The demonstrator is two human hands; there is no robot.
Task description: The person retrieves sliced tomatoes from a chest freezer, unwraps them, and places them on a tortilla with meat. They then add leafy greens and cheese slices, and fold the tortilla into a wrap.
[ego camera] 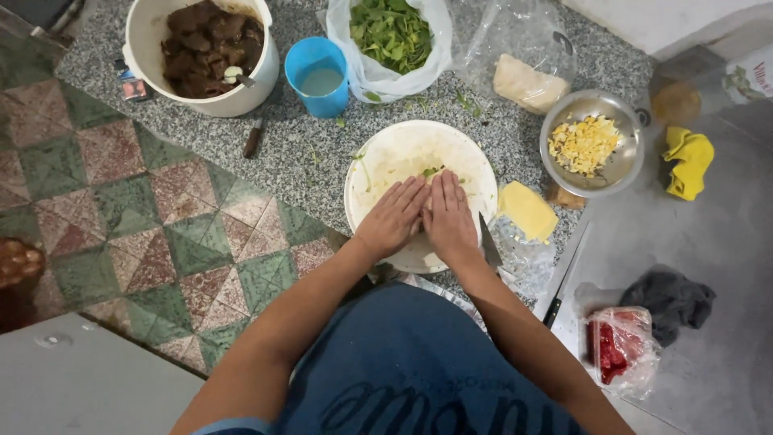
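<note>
The two hands are lying flat, side by side, over the white plate [403, 153], covering whatever is sitting beneath the palms — only a scrap of green leaf [432, 171] is peeking out past the fingertips. The right hand [451, 219] is hiding most of a knife blade [489, 244]; its handle is not showing. The top edge is cutting off the white bucket [153, 60] of dark meat and the bag of greens [392, 36]. At the left edge, a brown object [18, 266] is showing too blurred to identify.
</note>
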